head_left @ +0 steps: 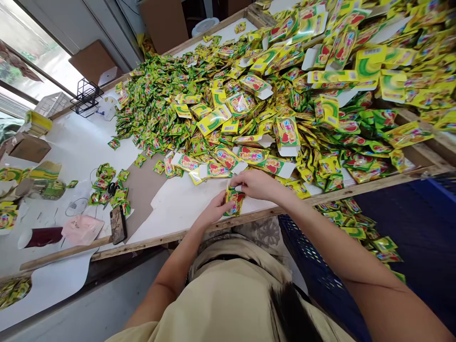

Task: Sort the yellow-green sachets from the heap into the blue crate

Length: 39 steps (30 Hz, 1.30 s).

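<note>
A small yellow and green printed carton (pixel 234 203) stands near the table's front edge between my hands. My left hand (pixel 215 209) grips its left side, with the thumb across the printed front. At its upper end my right hand (pixel 257 184) has the fingers pinched together on the top of the carton; the exact hold on the flap is partly hidden. Just beyond my hands lie several similar cartons (pixel 218 169), some with white flaps sticking out. Behind them rises a big heap of small green candy packets (pixel 160 104).
A blue crate (pixel 402 228) with packets in it stands below the table's right side. On the left lie a phone (pixel 118 224), black scissors (pixel 113 189), a pink face mask (pixel 83 230) and a clear jar (pixel 53 189). A wooden rim (pixel 171 241) edges the table.
</note>
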Available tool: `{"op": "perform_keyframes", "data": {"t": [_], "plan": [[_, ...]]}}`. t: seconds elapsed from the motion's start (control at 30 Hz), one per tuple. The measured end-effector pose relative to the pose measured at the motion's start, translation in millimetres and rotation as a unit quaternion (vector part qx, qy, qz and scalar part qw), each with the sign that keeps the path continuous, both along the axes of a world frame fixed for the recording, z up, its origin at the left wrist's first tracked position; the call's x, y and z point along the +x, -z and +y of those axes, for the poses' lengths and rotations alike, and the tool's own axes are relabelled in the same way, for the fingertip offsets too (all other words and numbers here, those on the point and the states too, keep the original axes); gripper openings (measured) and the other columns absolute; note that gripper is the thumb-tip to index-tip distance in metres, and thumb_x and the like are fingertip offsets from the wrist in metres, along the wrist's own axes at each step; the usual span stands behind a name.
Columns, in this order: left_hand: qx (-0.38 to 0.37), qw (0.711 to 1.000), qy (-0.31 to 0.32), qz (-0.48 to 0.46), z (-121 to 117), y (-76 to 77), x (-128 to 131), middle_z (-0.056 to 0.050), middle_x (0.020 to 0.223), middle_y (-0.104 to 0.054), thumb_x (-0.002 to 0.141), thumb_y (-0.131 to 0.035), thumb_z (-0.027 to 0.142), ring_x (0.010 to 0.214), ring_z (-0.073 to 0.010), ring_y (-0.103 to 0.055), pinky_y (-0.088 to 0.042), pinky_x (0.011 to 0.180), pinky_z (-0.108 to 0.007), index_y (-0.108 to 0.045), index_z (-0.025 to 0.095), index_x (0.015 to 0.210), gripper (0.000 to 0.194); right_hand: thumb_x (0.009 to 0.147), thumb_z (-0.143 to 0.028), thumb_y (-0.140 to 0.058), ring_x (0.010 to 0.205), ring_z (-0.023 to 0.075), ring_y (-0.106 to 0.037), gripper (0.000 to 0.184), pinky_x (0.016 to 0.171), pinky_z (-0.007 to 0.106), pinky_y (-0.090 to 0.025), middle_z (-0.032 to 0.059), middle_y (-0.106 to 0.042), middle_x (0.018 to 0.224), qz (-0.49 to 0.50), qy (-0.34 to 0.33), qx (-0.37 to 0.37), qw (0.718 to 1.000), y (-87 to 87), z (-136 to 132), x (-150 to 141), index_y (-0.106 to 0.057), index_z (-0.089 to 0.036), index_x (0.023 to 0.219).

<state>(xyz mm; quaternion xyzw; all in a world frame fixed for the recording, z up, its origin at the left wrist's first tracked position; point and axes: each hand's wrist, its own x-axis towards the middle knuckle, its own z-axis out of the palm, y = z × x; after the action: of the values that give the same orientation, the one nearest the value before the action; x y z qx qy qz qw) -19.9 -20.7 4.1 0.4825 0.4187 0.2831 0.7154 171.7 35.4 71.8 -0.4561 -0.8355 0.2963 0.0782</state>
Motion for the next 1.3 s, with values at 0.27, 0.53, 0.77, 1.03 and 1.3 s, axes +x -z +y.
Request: {"op": "perform_keyframes", "data": {"t": [0.27,0.53,0.77,1.03,1.3], "plan": [[0.002,1.0,-0.012,-0.001,-2.8,-1.3,0.7,-0.004,0.096,-0.059,0.071,-0.07,0.049,0.091,-0.0182,-0.052,-0.041,0.083,-0.03,-0.054,0.015,0.104,0.05,0.076,-0.001,-0.045,0.089,0.0168,-0.06,0.032,0.071,0.024,-0.04,0.0046,-0.066,0.097,0.047,0.015,0.049,0.998,-3.9,-17.9,-1.1,-0.065,-0.019,0.093],[-0.008,1.0,-0.008,0.008,-2.0,-5.2,2.2,-0.003,0.094,-0.058,0.07,-0.07,0.052,0.089,-0.0173,-0.052,-0.041,0.082,-0.03,-0.053,0.015,0.103,0.053,0.085,-0.01,-0.045,0.076,0.0166,-0.058,0.023,0.055,0.026,-0.03,0.0077,-0.059,0.099,-0.091,-0.033,0.087,0.991,-3.6,-17.8,-1.9,-0.059,-0.019,0.1],[-0.011,1.0,-0.006,0.015,0.5,-10.5,4.2,-0.005,0.1,-0.061,0.071,-0.069,0.053,0.093,-0.0182,-0.053,-0.042,0.084,-0.03,-0.055,0.015,0.105,0.053,0.081,-0.007,-0.044,0.078,0.0188,-0.058,0.026,0.057,0.028,-0.032,0.0117,-0.056,0.104,-0.113,-0.05,0.087,0.989,-3.0,-18.1,-4.3,-0.054,-0.015,0.104],[-0.01,1.0,0.008,0.023,3.1,-6.8,3.0,-0.006,0.099,-0.061,0.071,-0.069,0.05,0.09,-0.018,-0.053,-0.042,0.081,-0.029,-0.054,0.014,0.106,0.053,0.081,-0.008,-0.043,0.073,0.0174,-0.056,0.017,0.064,0.025,-0.035,0.0057,-0.06,0.081,-0.003,-0.067,-0.018,0.998,1.8,-5.3,4.4,-0.052,-0.018,0.091],[-0.005,1.0,0.014,0.027,3.1,-9.9,4.9,-0.005,0.095,-0.06,0.069,-0.071,0.051,0.089,-0.0181,-0.052,-0.042,0.081,-0.03,-0.055,0.014,0.103,0.053,0.084,-0.012,-0.038,0.037,0.0069,-0.043,0.016,0.043,0.021,-0.031,-0.0012,-0.059,0.073,0.016,-0.132,-0.223,0.966,-9.9,13.1,8.8,-0.05,-0.021,0.09]]}}
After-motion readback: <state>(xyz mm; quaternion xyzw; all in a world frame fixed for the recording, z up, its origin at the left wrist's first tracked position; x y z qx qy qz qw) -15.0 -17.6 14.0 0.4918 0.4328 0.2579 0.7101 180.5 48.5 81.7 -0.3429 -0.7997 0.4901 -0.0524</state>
